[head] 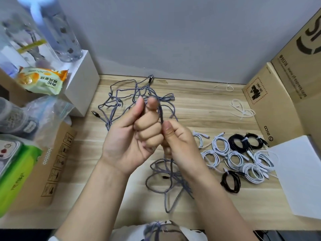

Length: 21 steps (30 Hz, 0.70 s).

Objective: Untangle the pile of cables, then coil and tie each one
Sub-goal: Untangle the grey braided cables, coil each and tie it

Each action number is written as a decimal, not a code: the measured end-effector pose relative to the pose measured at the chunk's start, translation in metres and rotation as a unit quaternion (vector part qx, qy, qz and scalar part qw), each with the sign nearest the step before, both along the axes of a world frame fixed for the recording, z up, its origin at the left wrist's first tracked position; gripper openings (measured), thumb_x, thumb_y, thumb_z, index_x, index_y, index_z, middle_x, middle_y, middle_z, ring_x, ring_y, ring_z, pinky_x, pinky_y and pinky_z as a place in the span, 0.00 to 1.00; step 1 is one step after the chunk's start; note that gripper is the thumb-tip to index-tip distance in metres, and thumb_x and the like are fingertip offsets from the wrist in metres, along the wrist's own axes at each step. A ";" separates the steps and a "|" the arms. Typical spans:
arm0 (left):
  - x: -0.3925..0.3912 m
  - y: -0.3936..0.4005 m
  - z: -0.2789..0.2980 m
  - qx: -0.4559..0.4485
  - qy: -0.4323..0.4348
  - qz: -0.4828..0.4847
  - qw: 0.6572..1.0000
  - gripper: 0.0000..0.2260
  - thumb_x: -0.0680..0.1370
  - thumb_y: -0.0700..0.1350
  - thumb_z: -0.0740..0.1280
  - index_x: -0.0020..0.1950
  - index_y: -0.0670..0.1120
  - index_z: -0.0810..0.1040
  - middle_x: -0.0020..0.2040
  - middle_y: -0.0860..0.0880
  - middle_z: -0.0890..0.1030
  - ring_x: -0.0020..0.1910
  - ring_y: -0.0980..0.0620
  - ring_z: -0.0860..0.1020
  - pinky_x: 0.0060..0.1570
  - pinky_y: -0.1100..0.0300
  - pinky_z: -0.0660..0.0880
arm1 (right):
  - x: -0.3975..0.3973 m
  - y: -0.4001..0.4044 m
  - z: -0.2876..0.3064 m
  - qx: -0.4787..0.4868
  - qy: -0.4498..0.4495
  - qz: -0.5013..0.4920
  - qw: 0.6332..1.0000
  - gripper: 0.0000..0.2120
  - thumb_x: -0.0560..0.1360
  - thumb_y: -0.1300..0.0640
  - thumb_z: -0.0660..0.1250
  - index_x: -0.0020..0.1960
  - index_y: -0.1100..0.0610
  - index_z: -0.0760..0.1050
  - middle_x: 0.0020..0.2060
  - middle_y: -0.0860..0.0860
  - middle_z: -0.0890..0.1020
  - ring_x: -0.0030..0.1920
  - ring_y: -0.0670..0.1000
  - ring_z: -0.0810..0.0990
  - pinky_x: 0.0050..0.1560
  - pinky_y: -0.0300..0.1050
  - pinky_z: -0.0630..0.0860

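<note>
A tangle of grey braided cables (125,100) lies on the wooden table (199,108) behind my hands. More grey cable loops (166,181) hang below my hands toward the near edge. My left hand (133,134) is raised over the table, fist closed on a grey strand. My right hand (178,141) sits right beside it, thumb and fingers pinching the same strand as it runs down. To the right lie several coiled white cables (236,159) and three coiled black cables (231,181), each tied.
Loose white ties (241,110) lie at the back right. Cardboard boxes (281,94) stand along the right side, with a white sheet (300,173) in front. A white box (81,84), snack bag (41,80), bottles and plastic bags crowd the left.
</note>
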<state>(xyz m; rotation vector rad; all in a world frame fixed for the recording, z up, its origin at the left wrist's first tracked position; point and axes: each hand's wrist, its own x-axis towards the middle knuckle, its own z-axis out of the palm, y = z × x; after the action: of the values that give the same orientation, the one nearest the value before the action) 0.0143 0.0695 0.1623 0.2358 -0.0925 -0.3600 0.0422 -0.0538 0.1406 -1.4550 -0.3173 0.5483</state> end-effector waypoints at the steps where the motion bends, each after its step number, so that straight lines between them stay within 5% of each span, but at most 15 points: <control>1: 0.000 0.001 0.003 -0.011 0.003 -0.001 1.000 0.17 0.83 0.45 0.54 0.65 0.36 0.70 0.32 0.49 0.60 0.28 0.54 0.56 0.32 0.61 0.55 | -0.001 0.002 -0.002 -0.022 -0.014 0.011 1.000 0.18 0.79 0.46 0.57 0.31 0.46 0.73 0.20 0.42 0.67 0.22 0.39 0.61 0.24 0.30 0.58; 5: 0.006 0.007 0.003 0.027 0.029 0.049 0.998 0.23 0.82 0.42 0.55 0.73 0.32 0.54 0.31 0.49 0.62 0.29 0.54 0.59 0.30 0.62 0.58 | -0.006 0.001 0.000 -0.093 -0.008 0.059 0.994 0.20 0.82 0.55 0.54 0.33 0.48 0.70 0.21 0.42 0.66 0.21 0.39 0.62 0.23 0.32 0.59; 11: 0.011 -0.003 -0.005 0.358 0.085 0.145 0.918 0.17 0.74 0.44 0.58 0.58 0.37 0.72 0.26 0.51 0.74 0.20 0.58 0.64 0.19 0.67 0.58 | -0.012 -0.002 0.008 -0.228 -0.042 0.119 0.966 0.14 0.80 0.59 0.57 0.36 0.49 0.69 0.24 0.45 0.67 0.24 0.42 0.64 0.30 0.40 0.61; 14: 0.012 -0.005 -0.006 0.427 0.075 0.140 0.890 0.09 0.79 0.40 0.56 0.52 0.41 0.75 0.36 0.45 0.83 0.27 0.54 0.78 0.25 0.64 0.72 | -0.015 -0.006 0.010 -0.288 -0.069 0.151 0.943 0.12 0.79 0.55 0.59 0.36 0.48 0.70 0.23 0.45 0.70 0.26 0.42 0.67 0.31 0.39 0.63; 17: 0.011 0.006 -0.007 0.493 0.057 0.087 0.864 0.08 0.82 0.38 0.52 0.56 0.44 0.69 0.41 0.43 0.85 0.38 0.50 0.83 0.37 0.64 0.79 | -0.016 -0.010 0.014 -0.274 -0.071 0.168 0.944 0.14 0.78 0.54 0.62 0.33 0.48 0.72 0.19 0.41 0.70 0.25 0.41 0.68 0.29 0.37 0.61; 21: 0.003 0.021 -0.002 0.621 0.035 -0.040 0.782 0.10 0.81 0.40 0.55 0.58 0.42 0.72 0.32 0.47 0.83 0.27 0.55 0.79 0.25 0.67 0.71 | -0.013 -0.012 0.014 -0.191 -0.083 0.136 0.969 0.16 0.74 0.57 0.69 0.29 0.47 0.74 0.26 0.35 0.75 0.37 0.32 0.75 0.43 0.32 0.69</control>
<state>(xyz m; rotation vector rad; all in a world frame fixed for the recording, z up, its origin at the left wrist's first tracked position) 0.0174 0.0904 0.1601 1.5457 0.2339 -0.4738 0.0288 -0.0653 0.1544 -1.8497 -0.5734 0.7387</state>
